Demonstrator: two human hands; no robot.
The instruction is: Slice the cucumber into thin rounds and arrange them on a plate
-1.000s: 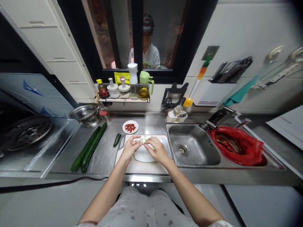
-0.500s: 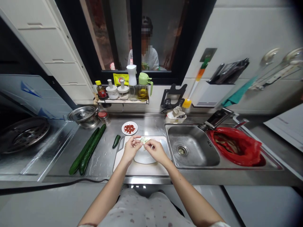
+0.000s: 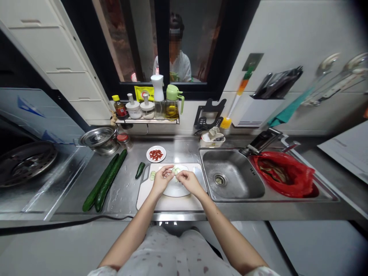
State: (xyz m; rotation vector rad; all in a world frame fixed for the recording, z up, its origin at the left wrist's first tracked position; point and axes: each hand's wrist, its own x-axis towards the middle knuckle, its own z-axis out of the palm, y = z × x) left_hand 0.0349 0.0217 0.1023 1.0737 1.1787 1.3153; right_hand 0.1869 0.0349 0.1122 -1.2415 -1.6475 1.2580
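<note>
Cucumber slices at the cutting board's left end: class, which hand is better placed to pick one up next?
Probably the left hand: it is nearest those slices, while the right hand is farther across the cutting board. Whether either is free is unclear.

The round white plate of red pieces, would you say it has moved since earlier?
No, the plate keeps its place left of the rectangular steel sink.

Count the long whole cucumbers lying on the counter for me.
2. One cucumber lies left of the board; the other cucumber lies alongside, between it and the board. Neither is hidden, and no others show.
</note>
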